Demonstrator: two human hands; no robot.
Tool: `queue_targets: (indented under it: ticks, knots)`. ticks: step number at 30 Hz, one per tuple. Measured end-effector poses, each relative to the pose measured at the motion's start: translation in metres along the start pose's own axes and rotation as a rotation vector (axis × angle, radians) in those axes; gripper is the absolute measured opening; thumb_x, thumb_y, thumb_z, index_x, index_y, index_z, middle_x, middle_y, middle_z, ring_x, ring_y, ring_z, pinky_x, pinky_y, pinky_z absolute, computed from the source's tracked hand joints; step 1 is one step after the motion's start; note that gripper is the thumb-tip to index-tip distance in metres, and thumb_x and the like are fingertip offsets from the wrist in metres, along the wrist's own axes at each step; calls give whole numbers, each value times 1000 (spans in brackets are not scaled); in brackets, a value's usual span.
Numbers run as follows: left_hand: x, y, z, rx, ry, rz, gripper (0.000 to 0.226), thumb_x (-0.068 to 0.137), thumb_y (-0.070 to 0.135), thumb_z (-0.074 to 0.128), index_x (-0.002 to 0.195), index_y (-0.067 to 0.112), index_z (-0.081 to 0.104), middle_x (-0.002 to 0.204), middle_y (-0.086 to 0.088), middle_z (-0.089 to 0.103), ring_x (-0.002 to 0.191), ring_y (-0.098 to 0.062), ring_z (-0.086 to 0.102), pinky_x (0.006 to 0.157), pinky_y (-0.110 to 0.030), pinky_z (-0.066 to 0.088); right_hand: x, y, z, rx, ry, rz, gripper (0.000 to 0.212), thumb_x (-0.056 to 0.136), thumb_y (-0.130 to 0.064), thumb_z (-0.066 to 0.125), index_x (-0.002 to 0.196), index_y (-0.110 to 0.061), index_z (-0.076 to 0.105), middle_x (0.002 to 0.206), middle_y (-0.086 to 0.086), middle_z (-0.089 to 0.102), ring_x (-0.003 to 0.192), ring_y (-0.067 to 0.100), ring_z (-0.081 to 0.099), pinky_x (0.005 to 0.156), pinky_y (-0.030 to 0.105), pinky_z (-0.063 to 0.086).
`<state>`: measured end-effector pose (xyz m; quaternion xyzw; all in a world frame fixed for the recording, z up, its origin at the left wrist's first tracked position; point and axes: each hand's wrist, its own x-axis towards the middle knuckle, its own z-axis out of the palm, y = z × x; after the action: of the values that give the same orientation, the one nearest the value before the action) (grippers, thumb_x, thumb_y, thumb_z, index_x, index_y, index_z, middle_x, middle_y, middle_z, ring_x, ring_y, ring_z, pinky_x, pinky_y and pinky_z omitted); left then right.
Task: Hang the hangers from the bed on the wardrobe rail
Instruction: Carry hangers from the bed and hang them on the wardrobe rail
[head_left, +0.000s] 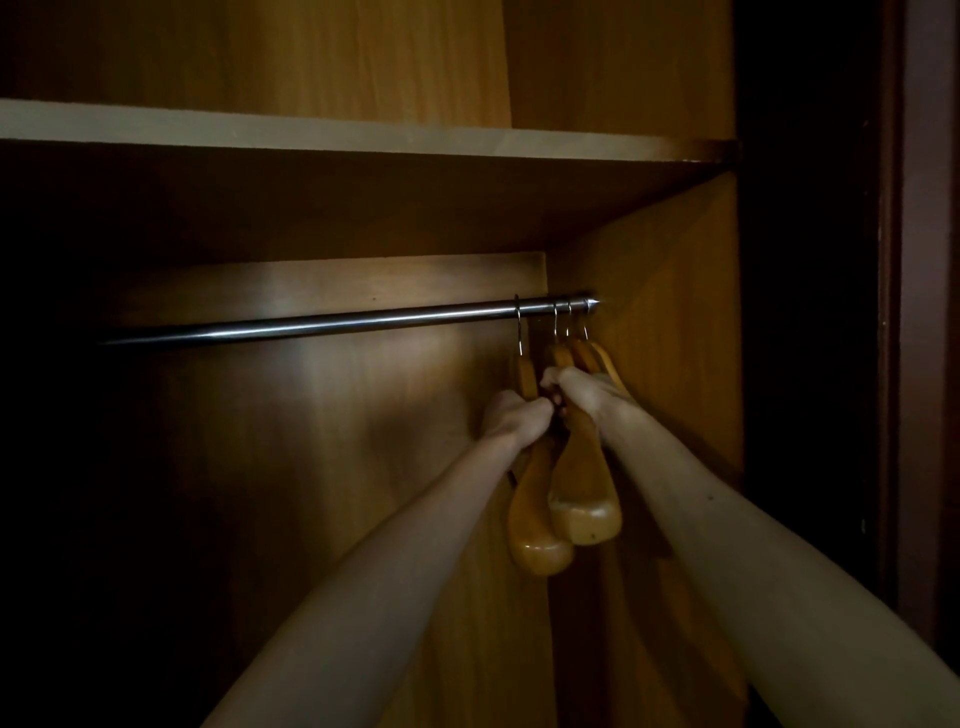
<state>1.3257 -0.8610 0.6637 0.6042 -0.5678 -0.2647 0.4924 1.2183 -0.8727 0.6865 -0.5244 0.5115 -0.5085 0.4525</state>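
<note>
- Wooden hangers (584, 467): rigid, smooth, light; their metal hooks sit on the wardrobe rail (311, 326) just above both hands.
- Left hand (511, 418) and right hand (576, 389): fingers curled around hanger arms.
- Best hold, judged: the neck beneath each hook.
</note>
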Motion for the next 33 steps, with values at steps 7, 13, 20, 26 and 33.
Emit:
queue_targets:
  ticks: [7, 13, 20, 26, 33]
  knots:
    - [2, -15, 12, 7, -7, 48, 28, 86, 43, 65, 96, 18, 75, 97, -7, 74, 94, -27, 69, 90, -44, 58, -8, 6, -9, -56, -35, -23, 14, 81, -25, 67, 73, -13, 67, 67, 4, 61, 57, 17, 54, 54, 29, 43]
    - [-21, -35, 4, -161, -31, 112, 35, 92, 54, 60, 101, 23, 72, 99, 1, 73, 91, -16, 68, 73, -28, 54, -63, 21, -23, -20, 9, -101, 24, 92, -40, 64, 80, -26, 48, 81, -1, 55, 75, 16, 54, 73, 32, 44]
    - [-76, -117, 19, -324, 140, 262, 23, 104, 28, 52, 89, 16, 64, 80, 1, 64, 69, 7, 59, 69, -16, 45, -133, 115, -33, 130, 125, -236, 18, 103, -31, 52, 86, -34, 56, 85, -10, 61, 77, 5, 58, 70, 18, 48]
    - [-128, -187, 54, -375, 53, 73, 6, 101, 16, 54, 99, 22, 55, 90, 3, 59, 71, -9, 59, 62, -20, 49, -161, 239, -31, -107, 104, -43, 19, 100, -28, 55, 110, -21, 69, 102, -1, 69, 85, 15, 69, 69, 27, 57]
    - [-245, -359, 132, -67, -518, -406, 6, 97, 12, 57, 95, 17, 56, 81, -1, 65, 71, -17, 64, 77, -36, 48, -221, 403, -46, -288, -27, 286, 13, 95, -19, 64, 89, -27, 72, 83, -12, 69, 81, 13, 68, 71, 33, 57]
